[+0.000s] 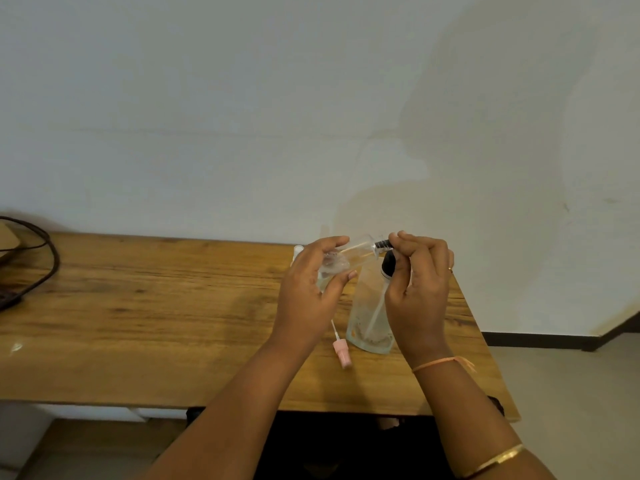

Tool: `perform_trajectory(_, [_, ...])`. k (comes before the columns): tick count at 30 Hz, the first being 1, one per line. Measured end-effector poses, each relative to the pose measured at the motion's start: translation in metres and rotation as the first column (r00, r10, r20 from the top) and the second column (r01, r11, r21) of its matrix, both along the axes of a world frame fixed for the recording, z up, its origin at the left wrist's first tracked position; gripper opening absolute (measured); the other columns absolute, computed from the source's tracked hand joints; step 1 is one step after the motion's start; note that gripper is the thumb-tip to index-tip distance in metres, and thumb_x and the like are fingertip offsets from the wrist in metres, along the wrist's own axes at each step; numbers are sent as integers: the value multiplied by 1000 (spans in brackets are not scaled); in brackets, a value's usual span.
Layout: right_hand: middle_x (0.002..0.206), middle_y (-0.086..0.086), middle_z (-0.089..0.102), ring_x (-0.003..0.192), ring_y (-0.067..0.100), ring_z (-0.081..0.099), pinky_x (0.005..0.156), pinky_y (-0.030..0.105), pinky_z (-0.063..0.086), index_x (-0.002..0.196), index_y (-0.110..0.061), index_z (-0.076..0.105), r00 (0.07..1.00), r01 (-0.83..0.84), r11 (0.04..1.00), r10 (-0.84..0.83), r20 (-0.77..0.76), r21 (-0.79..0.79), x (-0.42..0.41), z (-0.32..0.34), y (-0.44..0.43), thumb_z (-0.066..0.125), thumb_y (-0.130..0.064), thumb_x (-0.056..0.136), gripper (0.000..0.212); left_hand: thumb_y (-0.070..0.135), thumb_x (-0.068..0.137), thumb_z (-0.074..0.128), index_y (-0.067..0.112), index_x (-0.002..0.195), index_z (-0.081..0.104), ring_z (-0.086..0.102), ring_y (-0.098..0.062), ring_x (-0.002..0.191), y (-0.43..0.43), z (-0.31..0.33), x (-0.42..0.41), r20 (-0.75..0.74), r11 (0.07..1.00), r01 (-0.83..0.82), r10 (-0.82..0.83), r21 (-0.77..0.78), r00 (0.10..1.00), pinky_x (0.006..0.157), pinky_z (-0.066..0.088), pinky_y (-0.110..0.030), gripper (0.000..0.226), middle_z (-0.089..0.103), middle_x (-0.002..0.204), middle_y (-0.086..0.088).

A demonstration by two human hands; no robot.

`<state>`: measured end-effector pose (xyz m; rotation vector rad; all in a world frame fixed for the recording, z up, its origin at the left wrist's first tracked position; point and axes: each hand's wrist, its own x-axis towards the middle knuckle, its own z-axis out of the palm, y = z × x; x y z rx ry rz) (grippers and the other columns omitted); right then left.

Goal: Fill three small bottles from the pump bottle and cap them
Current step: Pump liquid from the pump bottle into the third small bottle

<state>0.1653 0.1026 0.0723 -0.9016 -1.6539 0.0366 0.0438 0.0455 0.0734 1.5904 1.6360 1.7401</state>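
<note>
While one wooden table gives you wide room leftward, one pump bottle stands toward its right end, between your hands. Your left hand grips one small bottle sideways above it. Your right hand pinches its black cap. One pink sprayer lies just beside the pump bottle.

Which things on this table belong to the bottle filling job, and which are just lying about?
In the job: small bottle held by left hand; its black cap pinched by right hand; pump bottle; pink spray cap.
Lying about: dark cable at the table's left end.
</note>
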Motion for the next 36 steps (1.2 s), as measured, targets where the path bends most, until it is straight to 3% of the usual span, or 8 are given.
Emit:
perform_trajectory(3, [99, 6, 56, 95, 19, 49, 86, 11, 32, 101, -2, 66, 999, -3, 1000, 3, -33, 5, -2, 7, -4, 45, -3, 88, 24, 11, 81, 71, 47, 111, 49, 55, 0, 108, 0, 1, 1, 15, 1000, 8, -8, 18, 1000, 89, 50, -22, 52, 57, 111, 21])
perform_trajectory(6, [98, 7, 57, 97, 11, 44, 84, 15, 36, 100, -3, 67, 999, -9, 1000, 9, -32, 12, 0, 10, -4, 45, -5, 88, 25, 12, 81, 71, 49, 111, 48, 53, 4, 108, 2, 0, -1, 9, 1000, -3, 3, 9, 1000, 87, 47, -15, 53, 57, 112, 20])
perform_trajectory(9, [97, 10, 59, 96, 15, 45, 85, 8, 33, 101, -2, 67, 1000, 3, 1000, -3, -14, 17, 2, 10, -2, 45, -6, 89, 26, 14, 81, 71, 50, 111, 47, 52, 4, 108, 2, 0, -2, 6, 1000, -15, 15, 1, 1000, 84, 46, -11, 52, 56, 113, 19])
perform_trajectory(13, [98, 11, 58, 96, 18, 46, 85, 10, 33, 102, -2, 66, 1000, 2, 1000, -2, -17, 15, 0, 5, 2, 45, -3, 88, 25, 15, 81, 71, 48, 111, 48, 55, 0, 107, 2, -1, -3, 7, 1000, -14, 14, 5, 1000, 86, 49, -19, 50, 58, 112, 16])
perform_trajectory(20, [98, 14, 58, 91, 30, 53, 84, 10, 32, 102, -1, 65, 999, 19, 1000, -19, 35, 18, 2, 0, 4, 45, -4, 89, 24, 15, 81, 71, 49, 110, 48, 52, 5, 109, 0, -1, -4, 1, 1000, -19, 19, -4, 1000, 88, 48, -17, 51, 56, 111, 22])
perform_trajectory(25, [98, 10, 58, 93, 23, 50, 84, 10, 31, 102, -3, 66, 1000, 26, 1000, -26, 15, 2, -1, 6, -4, 49, 0, 87, 23, 14, 81, 71, 49, 111, 48, 54, 1, 108, 0, -1, -1, -2, 1000, -15, 15, 1, 1000, 88, 50, -22, 51, 57, 111, 21])
perform_trajectory(32, [96, 10, 59, 95, 10, 42, 83, 6, 32, 100, -2, 66, 999, 39, 999, -39, 33, 1, 3, 11, 0, 47, -6, 89, 22, 14, 80, 71, 47, 111, 49, 53, 4, 107, 0, -2, -3, 2, 1000, -20, 20, 16, 1000, 87, 47, -15, 51, 58, 111, 17])
perform_trajectory(36, [94, 13, 59, 91, 20, 47, 84, 4, 29, 99, 0, 66, 996, 43, 999, -46, 78, 30, 4, 11, 3, 49, -4, 87, 21, 13, 81, 71, 43, 113, 51, 56, -2, 109, 0, -2, -4, 24, 1000, -22, 21, 18, 999, 89, 49, -23, 48, 60, 114, 11])
